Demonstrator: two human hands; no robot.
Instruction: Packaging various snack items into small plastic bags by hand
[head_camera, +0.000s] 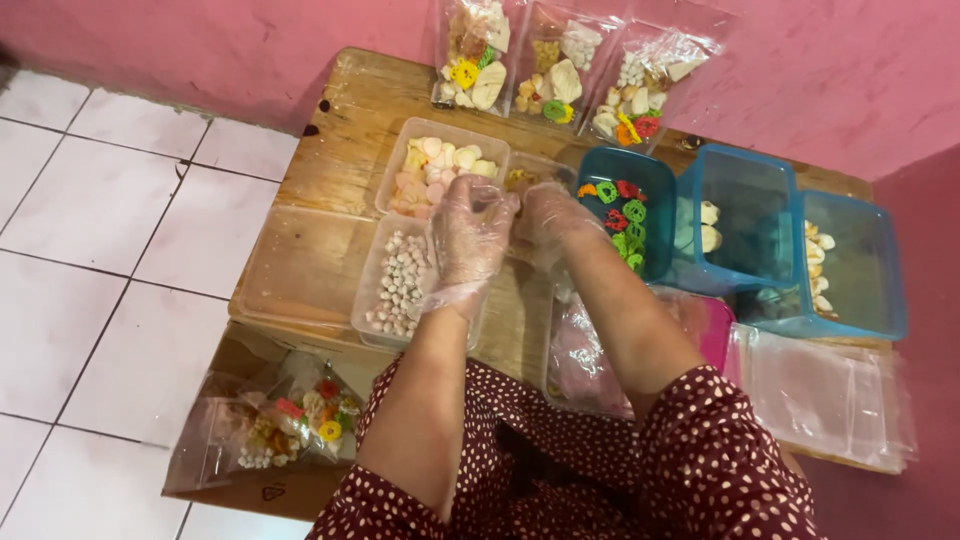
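Over the wooden tabletop (330, 150), the left hand (470, 235) and right hand (550, 215), both in thin clear gloves, meet above a small clear tub (535, 172); whether either grip has closed on anything cannot be told. Beside them sit a clear tub of pale pink crackers (440, 165) and a clear tub of small white pieces (398, 282). Three filled clear bags (560, 75) lean against the pink wall. Three blue tubs (745, 225) stand at the right, near a stack of clear bags (830, 395).
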